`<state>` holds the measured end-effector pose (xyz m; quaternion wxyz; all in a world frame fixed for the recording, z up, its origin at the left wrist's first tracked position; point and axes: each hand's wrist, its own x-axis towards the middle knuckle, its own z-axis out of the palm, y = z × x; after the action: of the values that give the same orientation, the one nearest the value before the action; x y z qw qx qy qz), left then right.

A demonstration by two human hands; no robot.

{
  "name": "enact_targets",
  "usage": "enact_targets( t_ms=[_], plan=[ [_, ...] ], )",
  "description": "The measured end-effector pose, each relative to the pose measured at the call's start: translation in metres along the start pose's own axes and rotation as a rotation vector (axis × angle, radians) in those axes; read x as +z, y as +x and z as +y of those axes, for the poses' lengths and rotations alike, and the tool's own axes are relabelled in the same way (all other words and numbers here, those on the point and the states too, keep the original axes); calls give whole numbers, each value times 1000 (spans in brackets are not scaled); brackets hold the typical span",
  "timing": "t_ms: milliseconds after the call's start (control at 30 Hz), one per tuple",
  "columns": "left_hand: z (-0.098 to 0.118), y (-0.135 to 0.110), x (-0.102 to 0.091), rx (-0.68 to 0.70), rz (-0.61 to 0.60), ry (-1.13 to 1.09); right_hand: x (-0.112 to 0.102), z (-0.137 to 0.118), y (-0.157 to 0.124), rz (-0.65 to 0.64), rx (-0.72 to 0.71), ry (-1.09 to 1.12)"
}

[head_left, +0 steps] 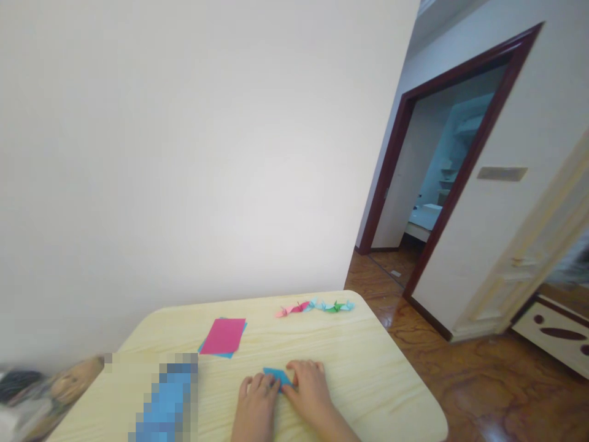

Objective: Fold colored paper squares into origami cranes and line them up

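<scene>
On the wood-grain tabletop (381,374), a folded blue origami paper (275,372) is lying between left hand (256,399) and right hand (311,388), its long axis slanting from far left to near right. Both are touching it; whether either grip is pinching it isn't clear.

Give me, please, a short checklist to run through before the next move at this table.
1. Left grip touching the folded blue paper: ok, fingertips at its left side.
2. Right grip at the same paper: ok, thumb and fingers at its right side.
3. Paper's edges and creases lined up: cannot tell, fingers cover part of it.
4. Pink sheet out of the way: ok, it lies to the left, apart from both hands.
5. Pink sheet squared on the blue sheet beneath: not ok, blue corners stick out.
6. Row of small paper figures undisturbed by the hands: ok, near the table's far edge.
</scene>
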<state>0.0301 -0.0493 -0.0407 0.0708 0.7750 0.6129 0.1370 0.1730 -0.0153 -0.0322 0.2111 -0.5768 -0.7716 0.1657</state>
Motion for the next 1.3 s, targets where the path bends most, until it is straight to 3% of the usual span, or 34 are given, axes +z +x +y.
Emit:
enact_targets(
  t_ms=[100, 267, 433, 633, 900, 1300],
  plan=[
    [-8, -4, 7, 29, -20, 8, -1, -2, -9, 1, -52, -36],
    [-23, -3, 7, 126, 52, -89, -4, 3, -13, -37, -158, -99],
    [-34, 5, 7, 173, 54, -147, -16, 12, -2, -75, -195, -32],
    [-28, 13, -8, 272, 21, -144, -20, 12, 16, -161, -394, -52],
    [-31, 17, -12, 269, 0, -111, -14, 17, 20, -158, -516, -118],
    [-26, 3, -18, 168, 71, -201, -12, 17, 17, -149, -485, -66]
  ],
)
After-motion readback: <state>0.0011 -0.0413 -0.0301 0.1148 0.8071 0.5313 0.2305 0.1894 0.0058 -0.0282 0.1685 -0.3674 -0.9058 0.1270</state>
